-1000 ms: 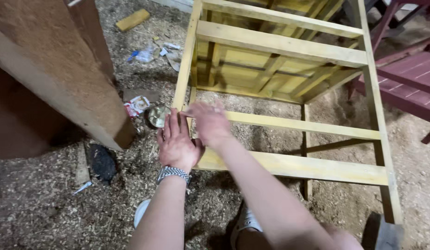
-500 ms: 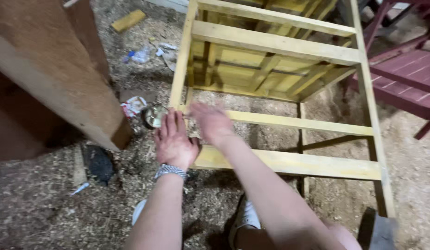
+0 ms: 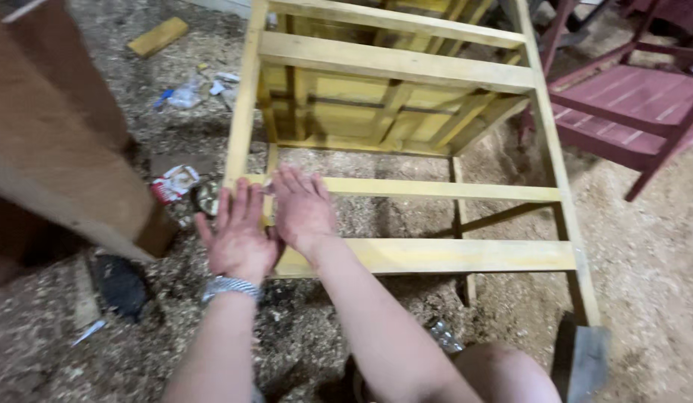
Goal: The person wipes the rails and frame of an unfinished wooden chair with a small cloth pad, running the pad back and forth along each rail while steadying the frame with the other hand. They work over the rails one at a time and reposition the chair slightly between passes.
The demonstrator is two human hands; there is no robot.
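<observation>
Sawdust-strewn workshop floor [image 3: 645,246] | my left hand [image 3: 238,235] and right hand [image 3: 305,213], fingers flat and unclenched, have slid slightly down the yellow-painted wooden slatted frame [image 3: 406,186] | both stay pressed, gripping nothing.

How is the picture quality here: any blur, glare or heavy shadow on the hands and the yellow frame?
Head view: left hand and right hand slightly soft; yellow wooden frame evenly lit, no glare; dark shadow under the brown board.

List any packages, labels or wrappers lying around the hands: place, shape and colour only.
Crumpled wrapper: on the sawdust left of the yellow frame, flat, red and white.
Clear plastic wrapper: farther up on the floor, crinkled, with a blue bit.
No signs or screens.
</observation>
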